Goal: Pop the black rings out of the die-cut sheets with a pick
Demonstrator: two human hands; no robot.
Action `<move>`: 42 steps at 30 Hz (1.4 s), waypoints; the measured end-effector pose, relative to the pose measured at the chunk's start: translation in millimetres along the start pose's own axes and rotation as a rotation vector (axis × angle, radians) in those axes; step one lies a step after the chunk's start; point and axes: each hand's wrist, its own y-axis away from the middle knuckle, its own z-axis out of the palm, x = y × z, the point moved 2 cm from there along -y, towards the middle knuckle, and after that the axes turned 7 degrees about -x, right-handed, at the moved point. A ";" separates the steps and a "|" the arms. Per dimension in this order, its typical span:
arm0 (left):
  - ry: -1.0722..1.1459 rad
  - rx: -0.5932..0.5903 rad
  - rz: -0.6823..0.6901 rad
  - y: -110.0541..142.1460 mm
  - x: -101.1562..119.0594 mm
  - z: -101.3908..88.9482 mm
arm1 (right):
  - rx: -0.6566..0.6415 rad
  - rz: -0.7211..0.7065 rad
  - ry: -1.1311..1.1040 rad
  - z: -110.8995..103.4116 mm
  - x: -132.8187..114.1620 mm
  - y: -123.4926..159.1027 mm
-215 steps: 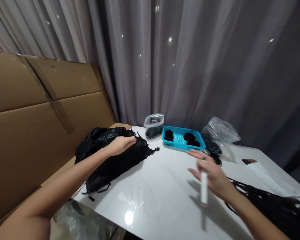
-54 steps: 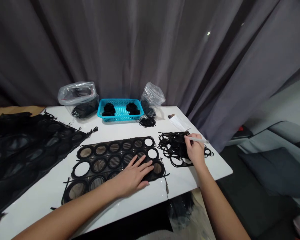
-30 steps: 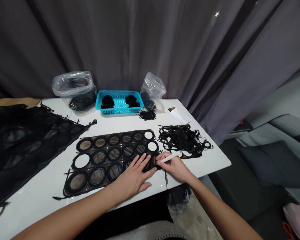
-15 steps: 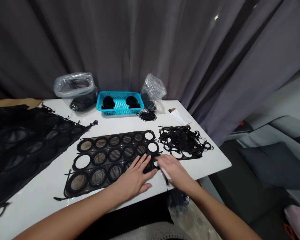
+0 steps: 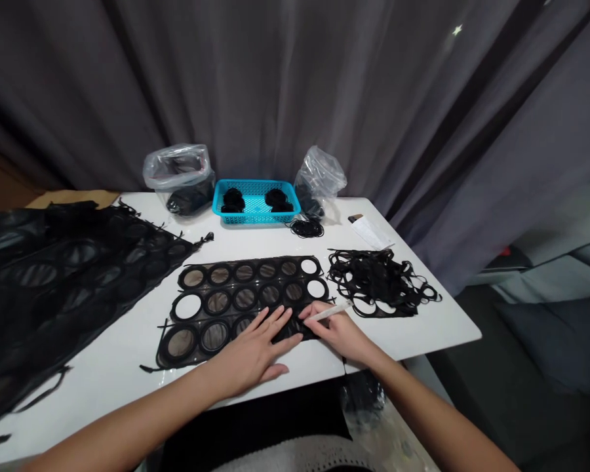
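A black sheer sheet with rows of thick round rings (image 5: 218, 303) lies on the white table in front of me. Several of its rings are open to the white below; the others have thin dark fabric across them. My left hand (image 5: 258, 347) rests flat on the front row with its fingers spread. Between the fingers of my right hand (image 5: 341, 334) is a slim white pen-shaped tool (image 5: 328, 312). Its tip is down at the sheet, just right of my left fingertips. My right hand covers the front row's right end.
A tangled heap of black rings and strips (image 5: 376, 278) lies to the right. More ringed black sheets (image 5: 78, 275) cover the left side. Behind stand a blue basket (image 5: 253, 218) with black bundles and two clear bags (image 5: 177, 174) (image 5: 322, 174). Black cord loops (image 5: 307, 228) and white paper (image 5: 372, 233) lie nearby.
Earlier my left hand was on the black stack at left. My right hand came from the heap to the sheet's right end, where a ring opened white; both hands have since shifted left along it.
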 end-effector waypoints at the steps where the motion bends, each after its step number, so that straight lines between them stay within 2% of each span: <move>1: 0.001 0.003 -0.005 0.1 0.4 0.9 | -0.003 -0.012 -0.002 1.2 -1.0 -0.3; 14: -0.018 0.005 -0.003 -1.3 2.5 2.6 | -0.034 -0.089 0.139 0.6 -2.5 0.3; 20: -0.009 0.007 -0.039 -1.9 2.5 3.5 | -0.074 -0.312 0.467 15.0 -5.7 8.9; 22: -0.006 0.011 -0.036 -1.1 3.1 3.4 | 0.036 -0.300 0.492 5.7 0.5 5.9; 25: -0.002 0.008 -0.034 0.4 4.5 0.5 | 0.355 -0.106 0.370 -31.3 13.8 -7.3; 27: 0.001 -0.007 -0.022 -0.6 4.1 -3.1 | 0.453 -0.001 0.312 -54.1 19.3 -19.8; 30: -0.002 -0.002 -0.060 -7.9 -4.7 -8.9 | 0.351 -0.022 0.264 -60.9 17.7 -40.4; 33: -0.024 0.037 -0.145 -18.0 -21.7 -11.9 | 0.144 -0.091 0.200 -40.4 12.3 -55.5; 36: -0.030 0.032 -0.145 -22.9 -34.4 -9.7 | -0.017 -0.121 0.142 -21.8 10.0 -62.7; 42: -0.019 0.038 -0.148 -19.9 -37.3 -1.5 | -0.096 -0.130 0.033 -22.6 12.2 -65.9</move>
